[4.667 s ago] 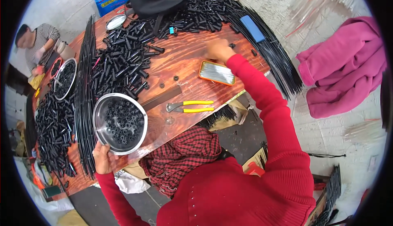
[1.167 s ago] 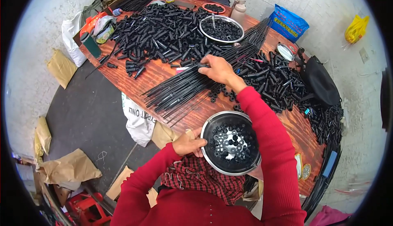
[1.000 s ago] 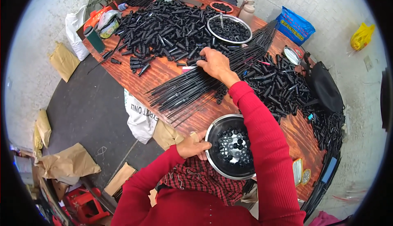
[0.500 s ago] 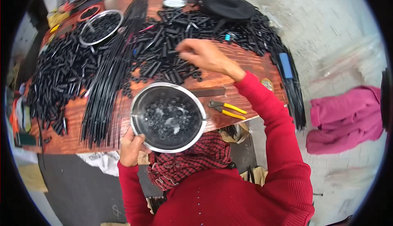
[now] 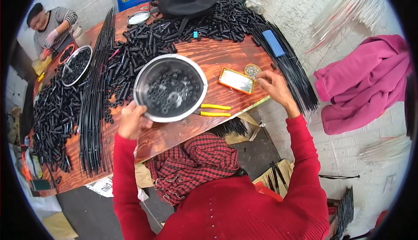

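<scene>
A steel bowl (image 5: 201, 93) with small black rings (image 5: 167, 94) in it tilts above the table's near edge. My left hand (image 5: 133, 121) grips its lower left rim, thumb on top. Over the right part of the table, my right hand (image 5: 276, 88) has its fingers apart beside a round tin of small metal bits (image 5: 252, 70). An orange-rimmed tray of thin white pieces (image 5: 236, 81) lies just left of those fingertips. Yellow-handled pliers (image 5: 215, 110) rest partly hidden behind the bowl.
Long black strips (image 5: 95, 96) cross the table at left, amid heaped black tubes (image 5: 52, 122). A black bag (image 5: 185, 4) lies at the back; a blue block (image 5: 273, 43) sits on strips at right. Another person (image 5: 54, 26) works far left beside a second bowl (image 5: 90, 57).
My right hand has moved from above the black tubes to the round tin at right. The orange-rimmed tray has come into view. My left hand still holds the bowl as the view turns.
</scene>
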{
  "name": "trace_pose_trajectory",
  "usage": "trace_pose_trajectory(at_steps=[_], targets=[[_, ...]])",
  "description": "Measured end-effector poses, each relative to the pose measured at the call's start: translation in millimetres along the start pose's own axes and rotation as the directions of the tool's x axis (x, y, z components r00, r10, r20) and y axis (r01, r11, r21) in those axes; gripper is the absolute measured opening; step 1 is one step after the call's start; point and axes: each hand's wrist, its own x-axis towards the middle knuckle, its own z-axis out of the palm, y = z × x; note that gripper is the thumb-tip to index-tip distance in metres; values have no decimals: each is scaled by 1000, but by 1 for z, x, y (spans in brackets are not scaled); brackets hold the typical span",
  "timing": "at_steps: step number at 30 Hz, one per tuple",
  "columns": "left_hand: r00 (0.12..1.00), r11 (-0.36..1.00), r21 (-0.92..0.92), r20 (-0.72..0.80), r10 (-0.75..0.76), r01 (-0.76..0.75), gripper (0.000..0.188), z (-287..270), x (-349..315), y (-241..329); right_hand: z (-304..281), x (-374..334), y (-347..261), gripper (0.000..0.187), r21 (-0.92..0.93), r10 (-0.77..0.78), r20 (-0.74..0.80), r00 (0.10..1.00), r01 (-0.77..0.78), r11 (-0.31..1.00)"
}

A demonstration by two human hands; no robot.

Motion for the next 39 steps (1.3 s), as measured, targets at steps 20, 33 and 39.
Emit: trace_pose_trajectory(at_steps=[20, 33, 39], targets=[[995, 992, 91, -51, -80, 84, 22, 139, 206, 6, 16, -60, 74, 17, 157, -44, 12, 999, 42, 987], [839, 432, 771, 235, 490, -468, 39, 31, 34, -17, 47, -49, 13, 12, 64, -288, -122, 950, 297, 953], [652, 32, 822, 426, 627, -568, 34, 31, 10, -30, 102, -49, -29, 38, 10, -503, 60, 862, 503, 864]])
